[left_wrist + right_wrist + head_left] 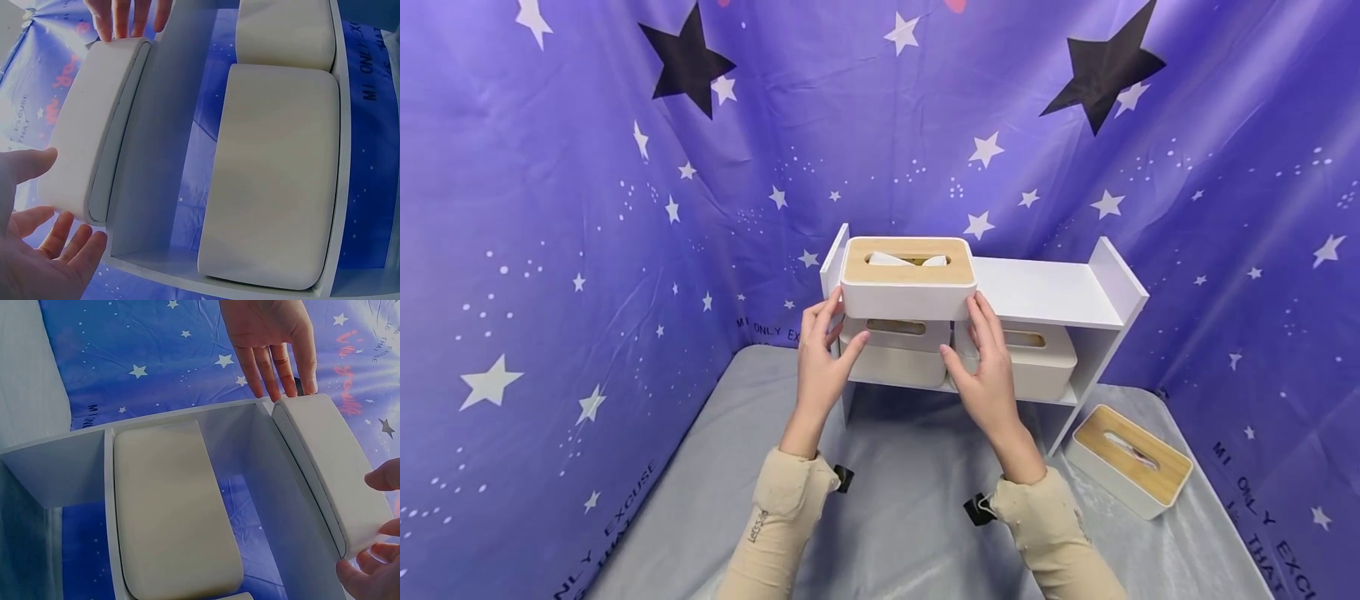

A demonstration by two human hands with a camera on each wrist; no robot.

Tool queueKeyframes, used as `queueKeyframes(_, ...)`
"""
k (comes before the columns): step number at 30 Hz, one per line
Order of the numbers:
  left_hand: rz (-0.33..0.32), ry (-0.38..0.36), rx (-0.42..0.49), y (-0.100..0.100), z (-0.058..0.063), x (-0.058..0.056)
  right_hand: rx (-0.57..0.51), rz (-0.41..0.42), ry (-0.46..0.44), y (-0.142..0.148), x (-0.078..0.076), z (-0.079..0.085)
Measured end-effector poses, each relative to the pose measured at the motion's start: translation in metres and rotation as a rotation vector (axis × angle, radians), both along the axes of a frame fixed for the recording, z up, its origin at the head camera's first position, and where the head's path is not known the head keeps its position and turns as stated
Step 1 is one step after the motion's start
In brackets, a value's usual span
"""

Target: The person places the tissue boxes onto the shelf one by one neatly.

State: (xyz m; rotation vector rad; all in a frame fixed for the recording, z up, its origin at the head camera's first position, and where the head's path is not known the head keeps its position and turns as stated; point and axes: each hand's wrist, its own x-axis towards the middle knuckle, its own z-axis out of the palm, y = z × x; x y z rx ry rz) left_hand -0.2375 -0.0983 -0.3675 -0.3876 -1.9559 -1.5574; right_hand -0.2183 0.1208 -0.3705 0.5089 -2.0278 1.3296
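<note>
A white tissue box with a wooden lid and white tissue in its slot is at the left part of the white rack's upper shelf. My left hand touches its left end with mostly straight fingers, thumb apart from them. At the opposite end, the fingertips of my right hand touch the box, also with extended fingers. Both wrist views show the box from below, its grey underside strip close over the upper shelf board.
Two similar boxes, one left and one right, stand side by side on the lower shelf. Another wooden-lidded tissue box sits on the grey cloth right of the rack. A purple star-printed curtain surrounds the rack.
</note>
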Motion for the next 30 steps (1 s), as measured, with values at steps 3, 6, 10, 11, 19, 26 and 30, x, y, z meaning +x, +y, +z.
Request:
queueKeyframes(3, 0.011, 0.002, -0.014, -0.001, -0.002, -0.001, 0.011, 0.002, -0.027, -0.001, -0.001, 0.000)
queueKeyframes(6, 0.016, 0.007, -0.030, -0.003, -0.003, 0.000, 0.022, -0.002, -0.039, -0.001, -0.002, -0.001)
queueKeyframes(10, 0.013, 0.021, -0.036, -0.006, -0.004, 0.001, 0.040, 0.002, -0.042, -0.002, -0.004, 0.000)
queueKeyframes(11, 0.013, 0.024, -0.037, -0.006, -0.004, 0.001, 0.043, 0.005, -0.044, -0.002, -0.004, 0.000)
queueKeyframes(19, 0.004, 0.009, -0.076, -0.008, -0.007, 0.000, 0.087, 0.013, -0.072, -0.003, -0.004, 0.002)
queueKeyframes(26, -0.020, -0.028, -0.103, -0.009, -0.006, 0.001, 0.124, 0.038, -0.099, -0.005, -0.008, 0.004)
queueKeyframes(30, -0.053, -0.053, -0.129, -0.008, -0.008, 0.000, 0.128, 0.055, -0.112, -0.006, -0.011, 0.003)
